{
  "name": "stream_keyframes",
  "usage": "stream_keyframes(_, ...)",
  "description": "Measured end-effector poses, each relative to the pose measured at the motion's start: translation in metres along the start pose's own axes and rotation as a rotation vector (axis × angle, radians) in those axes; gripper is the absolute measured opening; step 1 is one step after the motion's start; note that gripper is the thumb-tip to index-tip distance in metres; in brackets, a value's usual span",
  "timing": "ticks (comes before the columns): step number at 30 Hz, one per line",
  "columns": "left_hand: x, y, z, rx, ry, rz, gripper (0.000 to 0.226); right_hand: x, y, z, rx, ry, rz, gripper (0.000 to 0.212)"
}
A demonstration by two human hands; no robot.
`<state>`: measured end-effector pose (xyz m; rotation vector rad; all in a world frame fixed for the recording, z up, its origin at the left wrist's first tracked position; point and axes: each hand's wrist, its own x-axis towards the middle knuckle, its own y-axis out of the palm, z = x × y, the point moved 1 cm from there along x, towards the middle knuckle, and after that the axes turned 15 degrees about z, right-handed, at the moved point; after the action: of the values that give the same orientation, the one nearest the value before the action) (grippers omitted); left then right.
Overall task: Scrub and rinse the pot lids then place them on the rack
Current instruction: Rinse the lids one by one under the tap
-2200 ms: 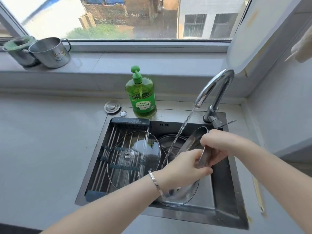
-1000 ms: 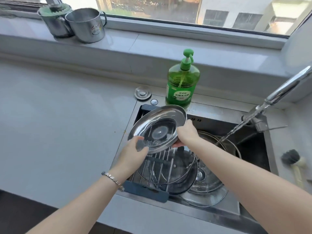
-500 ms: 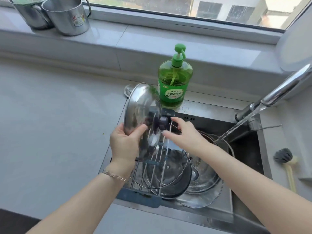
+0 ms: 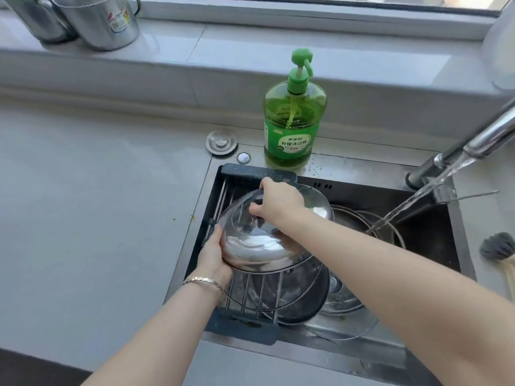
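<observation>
A domed steel lid point(image 4: 259, 246) lies knob-up over the roll-up rack point(image 4: 245, 327) on the left half of the sink. My right hand point(image 4: 278, 201) grips its dark knob from above. My left hand point(image 4: 214, 254) holds the lid's left rim, fingers curled under the edge. Under it a glass lid point(image 4: 281, 299) rests on the rack bars. More lids point(image 4: 342, 302) lie in the sink basin to the right, partly hidden by my right arm.
The faucet point(image 4: 485, 137) runs water into the right of the sink point(image 4: 434, 238). A green soap bottle point(image 4: 292, 121) stands behind the rack, a drain stopper point(image 4: 221, 142) beside it. A brush point(image 4: 498, 252) lies right of the sink. Steel pots point(image 4: 97, 20) sit on the sill.
The steel lid went from the water stream over to the rack, was turned from upright to knob-up, and lowered. My right hand moved onto the knob.
</observation>
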<state>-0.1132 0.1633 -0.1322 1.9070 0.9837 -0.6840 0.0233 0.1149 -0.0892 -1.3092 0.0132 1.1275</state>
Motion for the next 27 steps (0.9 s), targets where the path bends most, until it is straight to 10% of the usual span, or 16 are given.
stream_keyframes(5,0.026,-0.004,0.002,0.642,0.031,-0.273,0.048,0.015,0.020,0.005,0.037,0.005,-0.022,0.036)
stream_keyframes(12,0.024,-0.002,0.021,1.265,0.130,-0.102,0.047,0.028,0.058,0.007,0.201,-0.012,0.040,0.037)
stream_keyframes(20,0.027,0.011,0.052,1.544,0.106,-0.149,0.057,-0.027,0.047,-0.049,0.546,-0.131,0.139,0.034)
stream_keyframes(27,0.020,0.052,0.050,1.582,0.295,-0.183,0.052,-0.077,0.124,-0.167,0.563,0.397,0.322,0.013)
